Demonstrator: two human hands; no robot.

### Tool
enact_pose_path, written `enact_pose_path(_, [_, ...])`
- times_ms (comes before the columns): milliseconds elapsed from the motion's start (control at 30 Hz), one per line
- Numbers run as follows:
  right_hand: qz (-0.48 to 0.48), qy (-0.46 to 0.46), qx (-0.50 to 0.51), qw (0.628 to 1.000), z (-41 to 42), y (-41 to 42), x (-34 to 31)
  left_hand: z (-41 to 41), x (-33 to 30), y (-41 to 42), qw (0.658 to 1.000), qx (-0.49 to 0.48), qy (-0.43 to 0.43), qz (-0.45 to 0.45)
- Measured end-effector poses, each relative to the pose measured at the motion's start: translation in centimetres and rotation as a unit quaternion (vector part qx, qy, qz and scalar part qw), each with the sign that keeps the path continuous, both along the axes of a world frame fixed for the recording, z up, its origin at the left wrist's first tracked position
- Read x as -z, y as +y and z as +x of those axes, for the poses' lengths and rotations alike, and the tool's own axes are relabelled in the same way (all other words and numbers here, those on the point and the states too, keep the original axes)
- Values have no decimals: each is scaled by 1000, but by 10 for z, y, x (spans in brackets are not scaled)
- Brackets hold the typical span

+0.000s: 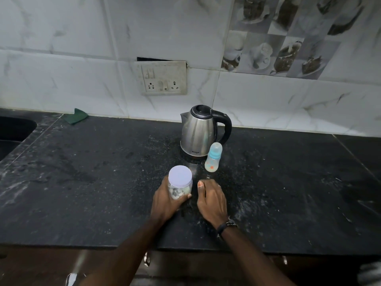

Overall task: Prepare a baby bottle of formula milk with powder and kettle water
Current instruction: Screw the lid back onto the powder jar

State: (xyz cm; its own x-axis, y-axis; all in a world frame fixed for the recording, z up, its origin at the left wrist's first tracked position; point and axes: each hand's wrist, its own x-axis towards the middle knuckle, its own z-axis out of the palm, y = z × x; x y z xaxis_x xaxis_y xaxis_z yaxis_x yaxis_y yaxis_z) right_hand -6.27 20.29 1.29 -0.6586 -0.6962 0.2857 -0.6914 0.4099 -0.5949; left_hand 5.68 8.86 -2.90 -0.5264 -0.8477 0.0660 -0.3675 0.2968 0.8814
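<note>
A clear plastic jar (180,183) with a pale lilac lid stands on the black counter (82,182), white powder inside it. My left hand (168,200) is wrapped around its lower body. My right hand (211,200) rests flat on the counter just right of the jar, fingers together, holding nothing I can see. Behind them stands a steel kettle (199,134) with a black handle and closed lid. A capped baby bottle (213,157) with a light blue collar stands upright at the kettle's right front.
A dark sink (12,131) lies at the far left. A green cloth (76,116) sits against the tiled wall. A switch and socket plate (162,78) is on the wall above the kettle. Drawer handles (146,259) show below the counter edge.
</note>
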Motion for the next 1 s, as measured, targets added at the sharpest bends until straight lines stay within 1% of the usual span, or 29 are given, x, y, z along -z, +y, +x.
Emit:
enact_pose_path(133, [5,4,7,1000,-10,6,14,-22,-10,-16,998,39,-46,22])
enact_pose_path(367, [18,10,2,1000,-24,8,28,-61,-14,-46,995,42,-92,20])
enact_pose_path(500, [37,18,-1,999,-34,6,30,-81,-12,-60,994,34,-105,13])
enact_pose_path(767, [40,30,7,999,-47,-2,38,-100,-8,-71,992,14,-128,10])
enact_pose_path(833, [42,30,10,999,-49,-1,40,-101,-8,-69,991,13,-133,-7])
enact_pose_path(967, [46,49,25,997,-49,-3,44,-102,-8,-72,981,-12,-192,-27])
enact_pose_path(1000, [30,61,18,998,-38,0,40,-89,-14,-66,978,-31,-201,-40])
